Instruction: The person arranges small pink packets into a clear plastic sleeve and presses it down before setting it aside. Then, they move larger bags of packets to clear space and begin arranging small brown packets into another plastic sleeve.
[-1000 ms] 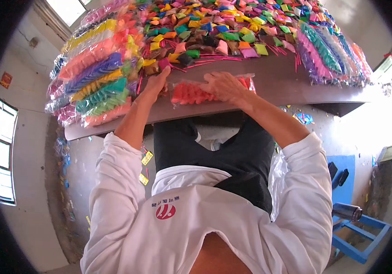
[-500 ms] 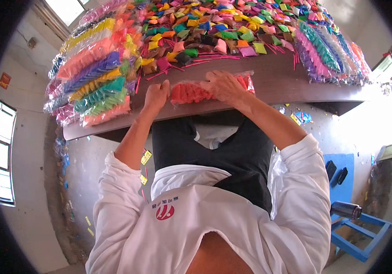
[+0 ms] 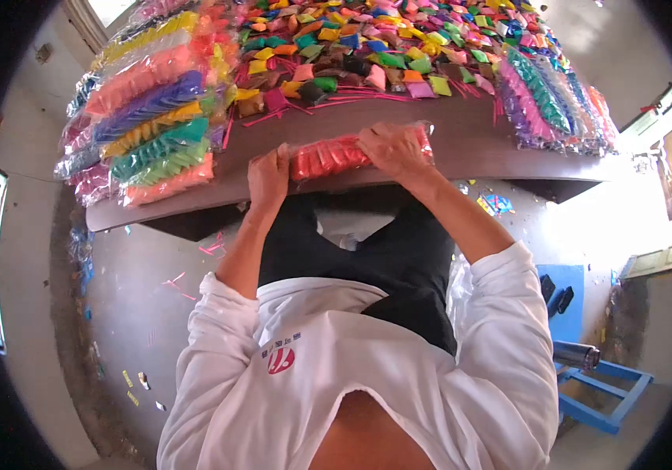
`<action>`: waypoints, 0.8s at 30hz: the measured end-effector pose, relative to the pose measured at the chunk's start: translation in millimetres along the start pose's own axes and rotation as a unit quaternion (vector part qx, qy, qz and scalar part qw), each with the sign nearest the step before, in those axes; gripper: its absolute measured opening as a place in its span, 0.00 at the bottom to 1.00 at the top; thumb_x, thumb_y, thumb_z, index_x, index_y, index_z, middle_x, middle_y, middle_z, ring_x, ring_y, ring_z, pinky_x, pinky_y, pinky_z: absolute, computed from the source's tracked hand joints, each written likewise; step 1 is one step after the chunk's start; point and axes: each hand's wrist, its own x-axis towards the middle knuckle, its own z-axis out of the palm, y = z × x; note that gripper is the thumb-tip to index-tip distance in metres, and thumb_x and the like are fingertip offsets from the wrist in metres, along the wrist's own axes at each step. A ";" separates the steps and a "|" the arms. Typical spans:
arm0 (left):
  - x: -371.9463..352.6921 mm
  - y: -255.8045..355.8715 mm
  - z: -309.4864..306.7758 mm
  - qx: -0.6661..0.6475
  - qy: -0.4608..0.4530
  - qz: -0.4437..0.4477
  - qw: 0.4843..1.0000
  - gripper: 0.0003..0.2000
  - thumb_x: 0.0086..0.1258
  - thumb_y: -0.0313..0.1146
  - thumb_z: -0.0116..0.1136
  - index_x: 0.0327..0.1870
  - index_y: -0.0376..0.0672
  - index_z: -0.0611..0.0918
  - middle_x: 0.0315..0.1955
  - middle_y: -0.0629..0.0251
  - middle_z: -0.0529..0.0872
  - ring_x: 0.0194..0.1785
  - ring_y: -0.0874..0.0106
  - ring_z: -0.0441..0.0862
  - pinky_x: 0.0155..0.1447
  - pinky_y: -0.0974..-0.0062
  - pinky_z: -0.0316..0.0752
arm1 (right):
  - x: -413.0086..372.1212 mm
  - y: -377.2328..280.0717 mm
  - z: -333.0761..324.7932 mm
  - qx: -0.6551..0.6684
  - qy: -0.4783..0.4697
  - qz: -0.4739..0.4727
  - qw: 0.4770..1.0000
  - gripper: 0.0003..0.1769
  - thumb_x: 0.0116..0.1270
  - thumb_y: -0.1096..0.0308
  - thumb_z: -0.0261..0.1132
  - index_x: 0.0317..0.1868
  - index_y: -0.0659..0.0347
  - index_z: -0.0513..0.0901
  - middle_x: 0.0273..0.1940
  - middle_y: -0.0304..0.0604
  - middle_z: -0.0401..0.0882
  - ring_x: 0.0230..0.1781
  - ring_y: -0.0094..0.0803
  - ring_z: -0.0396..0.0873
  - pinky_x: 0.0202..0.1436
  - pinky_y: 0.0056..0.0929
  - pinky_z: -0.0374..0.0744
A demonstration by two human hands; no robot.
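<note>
A long clear plastic bag [image 3: 326, 159] packed with a row of red packets lies near the front edge of the dark table. My left hand [image 3: 270, 176] is closed at the bag's left end, its fingers curled and pinching the plastic there. Over the right part of the bag lies my right hand [image 3: 395, 150], fingers bent around it, thumb side toward the middle. Between my hands the red packets show through the film, pressed closely side by side. The right end of the bag sticks out past my right hand.
Filled bags in several colours [image 3: 155, 117] are stacked at the table's left. More filled bags [image 3: 543, 102] lie at the right. Loose colourful packets [image 3: 375, 59] and pink sticks [image 3: 363, 98] cover the back. A blue stool [image 3: 606, 392] stands on the floor at right.
The bag looks straighter, its red packets in a neater row. My left hand has moved onto the bag's left end; my right hand has shifted slightly right.
</note>
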 end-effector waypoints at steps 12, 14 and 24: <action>-26.3 -17.8 7.5 -0.057 0.047 0.058 0.996 0.19 0.78 0.39 0.52 0.27 0.34 0.74 0.28 0.49 0.78 0.36 0.46 0.75 0.44 0.52 0.70 | -35.4 23.0 -41.5 0.186 0.065 0.316 0.928 0.17 0.66 0.55 0.66 0.40 0.63 0.82 0.37 0.47 0.83 0.39 0.48 0.82 0.47 0.42 0.79; -26.2 -18.5 6.8 -0.048 0.042 0.050 0.997 0.19 0.78 0.39 0.52 0.27 0.34 0.74 0.27 0.49 0.77 0.36 0.47 0.75 0.44 0.53 0.70 | -28.6 40.9 -41.4 0.195 0.071 0.411 0.888 0.20 0.65 0.52 0.67 0.40 0.63 0.83 0.38 0.48 0.83 0.41 0.46 0.83 0.49 0.42 0.78; -28.3 -11.5 1.8 -0.049 0.030 0.028 0.998 0.20 0.78 0.41 0.51 0.26 0.34 0.74 0.28 0.47 0.77 0.39 0.47 0.75 0.45 0.53 0.70 | -29.4 84.7 -13.1 0.382 -0.051 0.459 0.800 0.19 0.66 0.56 0.69 0.40 0.66 0.83 0.27 0.38 0.80 0.24 0.22 0.76 0.25 0.26 0.75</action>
